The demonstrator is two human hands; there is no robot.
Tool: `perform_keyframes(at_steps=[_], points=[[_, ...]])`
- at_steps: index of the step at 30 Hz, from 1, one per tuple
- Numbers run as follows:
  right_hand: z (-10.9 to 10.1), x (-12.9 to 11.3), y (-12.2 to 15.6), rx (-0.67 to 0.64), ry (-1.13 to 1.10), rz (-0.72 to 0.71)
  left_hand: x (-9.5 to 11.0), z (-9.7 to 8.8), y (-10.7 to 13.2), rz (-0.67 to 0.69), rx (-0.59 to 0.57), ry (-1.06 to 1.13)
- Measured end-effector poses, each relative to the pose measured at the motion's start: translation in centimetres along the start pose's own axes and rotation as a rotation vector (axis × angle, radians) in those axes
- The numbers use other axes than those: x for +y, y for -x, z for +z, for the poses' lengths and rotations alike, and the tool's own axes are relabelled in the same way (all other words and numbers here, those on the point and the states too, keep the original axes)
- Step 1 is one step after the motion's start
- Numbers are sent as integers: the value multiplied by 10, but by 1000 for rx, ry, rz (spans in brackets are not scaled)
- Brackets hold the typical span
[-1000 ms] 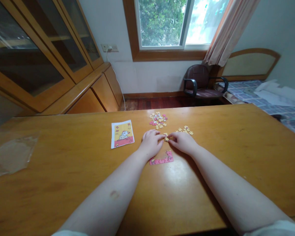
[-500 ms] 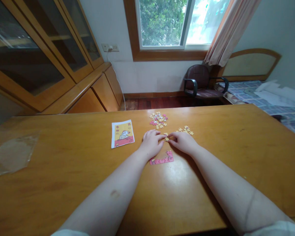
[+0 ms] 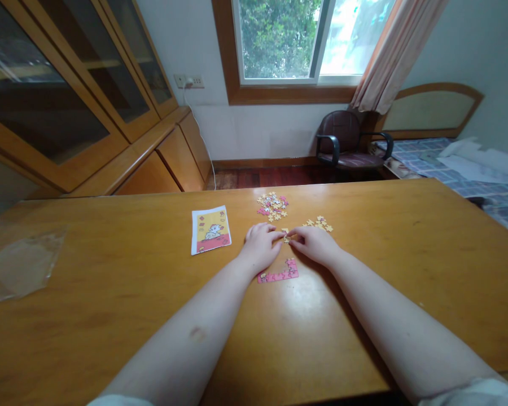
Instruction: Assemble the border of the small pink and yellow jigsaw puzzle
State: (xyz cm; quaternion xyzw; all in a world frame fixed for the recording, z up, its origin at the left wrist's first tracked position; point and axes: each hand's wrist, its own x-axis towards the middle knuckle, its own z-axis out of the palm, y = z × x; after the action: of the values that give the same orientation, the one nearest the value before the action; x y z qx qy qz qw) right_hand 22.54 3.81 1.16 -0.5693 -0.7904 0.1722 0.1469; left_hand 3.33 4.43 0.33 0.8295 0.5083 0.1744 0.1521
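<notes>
Yellow pieces [image 3: 286,239]: on table [image 3: 305,349], between left hand [image 3: 260,245] and right hand [image 3: 317,243], touched by both.
Grip, both hands: too small to tell.
Pink strip [image 3: 281,277]: on table, near left wrist.

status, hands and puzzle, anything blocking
Left hand, right hand at small yellow jigsaw cluster. L-shaped pink jigsaw section nearer camera. Right hand partly hides loose yellow pieces.

Maroon armchair [image 3: 342,134] beside a bed [image 3: 432,163], below a window [image 3: 279,42] with pink curtain [image 3: 400,59], wooden cabinet [image 3: 88,90] at left.
</notes>
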Motion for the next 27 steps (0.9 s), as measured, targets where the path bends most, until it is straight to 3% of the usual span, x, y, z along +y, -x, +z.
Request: perform_keyframes(at_steps=[27], points=[[-5,-3,0,-16,91,5,0,1,0,-2,1,-15]])
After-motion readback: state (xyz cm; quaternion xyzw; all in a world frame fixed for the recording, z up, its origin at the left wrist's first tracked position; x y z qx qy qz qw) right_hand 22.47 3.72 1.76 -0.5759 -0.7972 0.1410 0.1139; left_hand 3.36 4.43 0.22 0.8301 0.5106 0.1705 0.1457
